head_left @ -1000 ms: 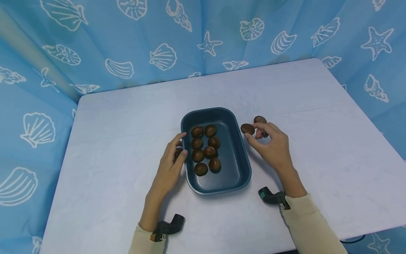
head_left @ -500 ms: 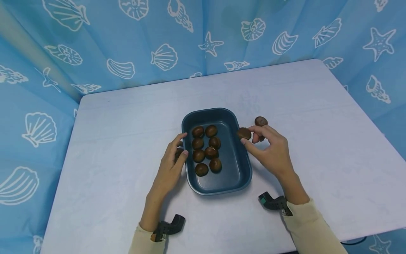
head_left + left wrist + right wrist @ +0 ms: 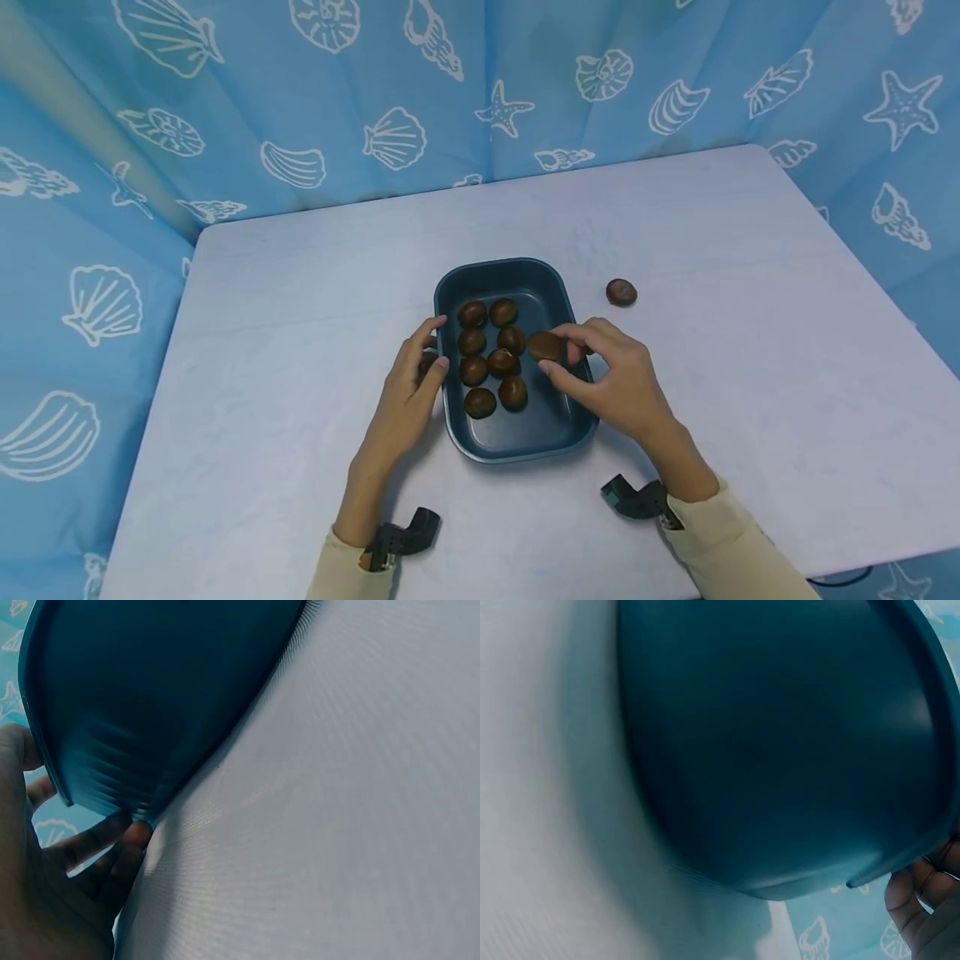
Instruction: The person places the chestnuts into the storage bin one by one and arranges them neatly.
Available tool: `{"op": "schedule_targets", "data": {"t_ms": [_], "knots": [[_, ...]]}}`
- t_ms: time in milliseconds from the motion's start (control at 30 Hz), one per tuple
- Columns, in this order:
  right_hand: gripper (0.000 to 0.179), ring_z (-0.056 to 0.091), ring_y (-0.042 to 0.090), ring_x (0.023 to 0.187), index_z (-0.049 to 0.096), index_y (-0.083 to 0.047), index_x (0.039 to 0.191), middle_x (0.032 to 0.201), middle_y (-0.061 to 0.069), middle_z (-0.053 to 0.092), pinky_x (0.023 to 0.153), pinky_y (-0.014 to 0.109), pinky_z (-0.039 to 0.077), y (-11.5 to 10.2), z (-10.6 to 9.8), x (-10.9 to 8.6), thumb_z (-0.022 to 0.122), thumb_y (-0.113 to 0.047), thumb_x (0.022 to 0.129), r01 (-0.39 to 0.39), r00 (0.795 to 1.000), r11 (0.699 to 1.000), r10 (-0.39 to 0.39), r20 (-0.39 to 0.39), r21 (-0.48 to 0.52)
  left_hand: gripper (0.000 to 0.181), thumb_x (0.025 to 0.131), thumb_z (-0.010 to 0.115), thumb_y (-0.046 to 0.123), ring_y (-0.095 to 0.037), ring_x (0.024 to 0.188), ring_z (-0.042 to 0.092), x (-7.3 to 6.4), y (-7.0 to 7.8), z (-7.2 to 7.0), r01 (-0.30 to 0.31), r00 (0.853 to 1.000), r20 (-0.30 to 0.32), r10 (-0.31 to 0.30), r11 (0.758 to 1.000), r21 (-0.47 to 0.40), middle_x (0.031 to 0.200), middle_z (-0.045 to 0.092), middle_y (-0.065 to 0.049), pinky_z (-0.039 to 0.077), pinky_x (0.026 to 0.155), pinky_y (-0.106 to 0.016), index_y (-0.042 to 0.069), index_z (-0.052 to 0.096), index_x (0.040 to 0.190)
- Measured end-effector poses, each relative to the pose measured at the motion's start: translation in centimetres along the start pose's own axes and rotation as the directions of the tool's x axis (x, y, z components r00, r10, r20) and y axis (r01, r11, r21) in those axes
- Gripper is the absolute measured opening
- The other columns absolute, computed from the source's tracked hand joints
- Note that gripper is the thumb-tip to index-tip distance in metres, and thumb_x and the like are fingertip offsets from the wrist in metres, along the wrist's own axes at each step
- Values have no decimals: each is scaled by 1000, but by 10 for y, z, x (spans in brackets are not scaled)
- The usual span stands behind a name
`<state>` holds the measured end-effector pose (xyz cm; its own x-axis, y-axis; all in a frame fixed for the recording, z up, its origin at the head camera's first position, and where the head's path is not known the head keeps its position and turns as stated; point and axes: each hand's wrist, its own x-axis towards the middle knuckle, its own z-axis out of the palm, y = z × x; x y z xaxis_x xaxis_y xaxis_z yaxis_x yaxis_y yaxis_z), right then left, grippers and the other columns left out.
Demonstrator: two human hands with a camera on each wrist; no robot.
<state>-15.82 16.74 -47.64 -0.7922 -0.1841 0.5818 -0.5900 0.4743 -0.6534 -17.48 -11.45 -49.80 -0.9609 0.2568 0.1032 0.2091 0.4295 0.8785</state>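
Note:
A dark blue rectangular tray [image 3: 510,450] stands mid-table, with several brown chestnuts [image 3: 473,371] grouped in its left half. My left hand [image 3: 403,398] holds the tray's left side, thumb and index fingertip at the rim; in the left wrist view the other fingers [image 3: 97,838] meet the outer wall low down. Over the tray's right half, my right hand [image 3: 617,379] pinches a chestnut [image 3: 546,346] between thumb and index finger. A small brown patch shows behind its curled fingers. In the right wrist view only part of that hand [image 3: 930,900] appears, the chestnut hidden.
One loose chestnut [image 3: 621,292] lies on the white-covered table [image 3: 315,317], right of the tray's far end. Black wrist cameras [image 3: 637,498] sit on both forearms. A blue curtain [image 3: 450,100] with white shells hangs behind and beside the table.
My right hand has carried the pinched chestnut leftward and nearer, from outside the tray's right rim to above its inside. The loose chestnut behind it now shows fully. My left hand stays put.

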Motion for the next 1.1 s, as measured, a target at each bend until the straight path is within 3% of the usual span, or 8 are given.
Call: {"op": "schedule_targets", "data": {"t_ms": [167, 300, 500, 833, 1100], "knots": [[35, 50, 13, 82, 72, -7, 109, 80, -3, 54, 74, 28, 43, -4, 5, 5, 84, -12, 76, 42, 999, 999, -42, 22, 12, 47, 106, 42, 42, -22, 121, 54, 4, 2, -5, -8, 1000, -4, 8, 1000, 12, 138, 47, -4, 45, 100, -49, 47, 32, 152], [31, 51, 16, 80, 71, -8, 108, 82, -3, 53, 70, 32, 42, -9, 10, 8, 80, -27, 84, 92, 995, 996, -92, 49, 13, 48, 106, 43, 41, -22, 120, 54, 6, 3, -8, -11, 1000, -15, 12, 1000, 21, 138, 47, -4, 45, 99, -49, 47, 32, 152], [34, 50, 18, 75, 71, -11, 108, 83, -5, 52, 66, 25, 40, -19, 20, 6, 70, -42, 92, 161, 978, 987, -158, 133, -9, 49, 106, 44, 36, -21, 117, 55, 3, 4, -8, -16, 1000, -17, 16, 1000, 8, 136, 48, -6, 46, 98, -48, 38, 34, 154], [29, 50, 13, 78, 69, -15, 106, 84, -9, 52, 71, 21, 38, -29, 21, -2, 76, -37, 88, 177, 964, 982, -160, 212, -67, 49, 105, 46, 37, -19, 117, 55, -3, -1, 0, -20, 1000, -11, 19, 1000, -22, 136, 49, -5, 47, 97, -45, 38, 35, 153], [27, 47, 8, 77, 66, -18, 98, 81, -13, 49, 68, 25, 41, -34, 23, 3, 84, -30, 80, 191, 928, 972, -132, 347, -141, 49, 106, 47, 33, -17, 115, 55, -2, -2, 0, -18, 1000, -16, 18, 999, -28, 135, 49, -4, 47, 96, -44, 34, 37, 154]]}}
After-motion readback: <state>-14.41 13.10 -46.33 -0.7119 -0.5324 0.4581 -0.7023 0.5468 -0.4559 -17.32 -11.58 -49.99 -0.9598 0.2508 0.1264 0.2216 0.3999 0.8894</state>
